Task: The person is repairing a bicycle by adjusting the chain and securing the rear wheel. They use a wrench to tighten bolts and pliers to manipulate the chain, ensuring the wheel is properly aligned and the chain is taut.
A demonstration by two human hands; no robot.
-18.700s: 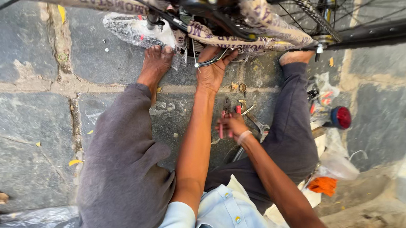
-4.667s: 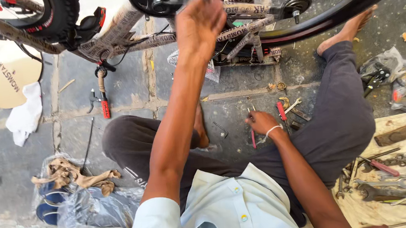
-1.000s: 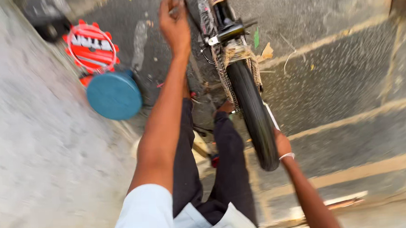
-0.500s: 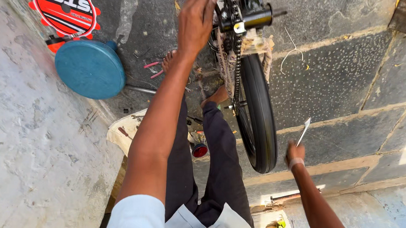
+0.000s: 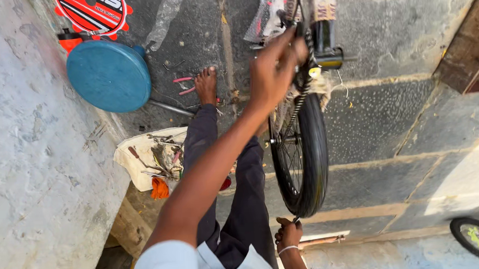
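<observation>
Both hands' (image 5: 273, 72) grips hidden behind wheel (image 5: 301, 153).

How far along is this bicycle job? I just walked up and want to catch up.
Done: the wheel sits mounted in the bicycle frame. In hand: the left hand grips the frame by the chain, while the right hand holds a thin tool at the tyre's lower edge. Left: protective wrapping stays on the frame and tools lie out on a cloth.

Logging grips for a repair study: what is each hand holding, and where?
Left hand grips the bicycle at its frame above the wheel. Right hand is at the tyre's lower edge; its grip is unclear.
</observation>
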